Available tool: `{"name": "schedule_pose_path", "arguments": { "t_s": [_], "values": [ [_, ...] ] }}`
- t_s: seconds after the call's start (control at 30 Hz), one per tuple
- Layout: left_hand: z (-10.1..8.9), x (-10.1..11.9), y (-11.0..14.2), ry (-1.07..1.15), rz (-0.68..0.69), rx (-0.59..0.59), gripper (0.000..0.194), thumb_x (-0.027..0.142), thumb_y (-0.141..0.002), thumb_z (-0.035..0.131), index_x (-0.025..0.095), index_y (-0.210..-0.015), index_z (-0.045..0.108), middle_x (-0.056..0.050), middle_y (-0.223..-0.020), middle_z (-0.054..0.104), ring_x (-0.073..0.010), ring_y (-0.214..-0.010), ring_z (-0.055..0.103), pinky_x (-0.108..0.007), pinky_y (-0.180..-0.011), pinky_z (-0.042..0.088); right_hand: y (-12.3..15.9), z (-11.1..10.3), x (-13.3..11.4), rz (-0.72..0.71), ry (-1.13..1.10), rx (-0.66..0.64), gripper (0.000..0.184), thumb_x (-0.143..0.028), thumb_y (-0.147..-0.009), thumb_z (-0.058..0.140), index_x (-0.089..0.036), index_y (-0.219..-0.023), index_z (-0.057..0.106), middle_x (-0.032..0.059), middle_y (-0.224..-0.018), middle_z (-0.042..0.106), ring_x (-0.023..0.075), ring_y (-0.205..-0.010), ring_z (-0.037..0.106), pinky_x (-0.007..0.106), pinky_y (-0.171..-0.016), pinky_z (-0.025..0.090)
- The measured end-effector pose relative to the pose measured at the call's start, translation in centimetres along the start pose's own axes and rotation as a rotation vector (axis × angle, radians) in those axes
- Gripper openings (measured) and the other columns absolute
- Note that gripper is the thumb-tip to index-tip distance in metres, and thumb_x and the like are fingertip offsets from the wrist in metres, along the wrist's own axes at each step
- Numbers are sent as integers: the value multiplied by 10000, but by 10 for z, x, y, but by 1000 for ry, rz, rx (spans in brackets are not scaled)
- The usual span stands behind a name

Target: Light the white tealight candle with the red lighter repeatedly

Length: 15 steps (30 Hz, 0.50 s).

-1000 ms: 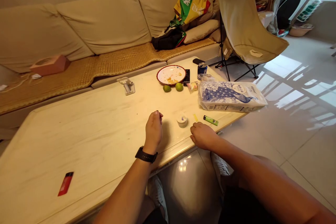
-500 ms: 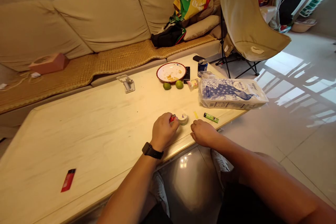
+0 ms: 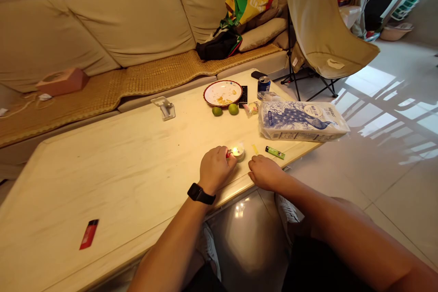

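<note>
My left hand (image 3: pixel 216 169), with a black watch on its wrist, is closed around a red lighter (image 3: pixel 228 152), mostly hidden by the fingers. A bright flame shows at the lighter's tip, over a small round white candle (image 3: pixel 240 155) on the table. Curled fingers rest on the table's front edge at my right hand (image 3: pixel 265 172); whatever they hold, if anything, is hidden. Just beyond it lie a thin yellow strip (image 3: pixel 255 149) and a green lighter (image 3: pixel 275 153). Another red lighter (image 3: pixel 89 234) lies far to the left.
A plastic-wrapped tissue pack (image 3: pixel 303 121) overhangs the right end of the table (image 3: pixel 112 164). Behind the candle are two green limes (image 3: pixel 233 109), a red-rimmed plate (image 3: pixel 214 96) and a blue can (image 3: pixel 263 86). A white stand (image 3: pixel 164 108) sits near the sofa side.
A flame has appeared at the lighter in my left hand, and the candle top glows. My left hand has shifted slightly right. My right hand has stayed in place.
</note>
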<state>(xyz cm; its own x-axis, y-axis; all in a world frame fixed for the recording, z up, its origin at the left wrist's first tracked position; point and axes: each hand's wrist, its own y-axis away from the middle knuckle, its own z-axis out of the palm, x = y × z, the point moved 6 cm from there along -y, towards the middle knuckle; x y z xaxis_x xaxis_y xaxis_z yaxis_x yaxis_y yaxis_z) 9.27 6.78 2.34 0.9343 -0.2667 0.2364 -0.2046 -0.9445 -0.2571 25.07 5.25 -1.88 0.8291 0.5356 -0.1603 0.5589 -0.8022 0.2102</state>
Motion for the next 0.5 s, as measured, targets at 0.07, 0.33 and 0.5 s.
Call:
{"name": "schedule_pose_path", "arguments": {
  "t_s": [0.07, 0.33, 0.5],
  "values": [
    [-1, 1, 0, 7, 5, 8, 157, 301, -932, 524, 202, -844, 608, -90, -828, 673, -253, -792, 608, -384, -714, 407, 0, 0, 0, 0, -4, 1, 304, -308, -989, 523, -109, -1121, 712, 184, -1113, 700, 294, -1093, 618, 376, -963, 459],
    [-1, 4, 0, -58, 22, -10, 165, 294, -933, 525, 193, -840, 617, -84, -824, 670, -241, -788, 597, -382, -714, 399, 0, -1, 0, -5, 1, 6, 287, -300, -989, 534, -109, -1104, 715, 176, -1089, 705, 292, -1078, 625, 367, -951, 461],
    [-1, 6, 0, -68, 49, 6, 164, 291, -931, 528, 192, -840, 622, -81, -812, 668, -239, -781, 590, -386, -715, 395, 1, -1, 0, -12, 5, 16, 288, -306, -993, 532, -113, -1107, 712, 170, -1082, 703, 293, -1073, 624, 365, -944, 462]
  ]
}}
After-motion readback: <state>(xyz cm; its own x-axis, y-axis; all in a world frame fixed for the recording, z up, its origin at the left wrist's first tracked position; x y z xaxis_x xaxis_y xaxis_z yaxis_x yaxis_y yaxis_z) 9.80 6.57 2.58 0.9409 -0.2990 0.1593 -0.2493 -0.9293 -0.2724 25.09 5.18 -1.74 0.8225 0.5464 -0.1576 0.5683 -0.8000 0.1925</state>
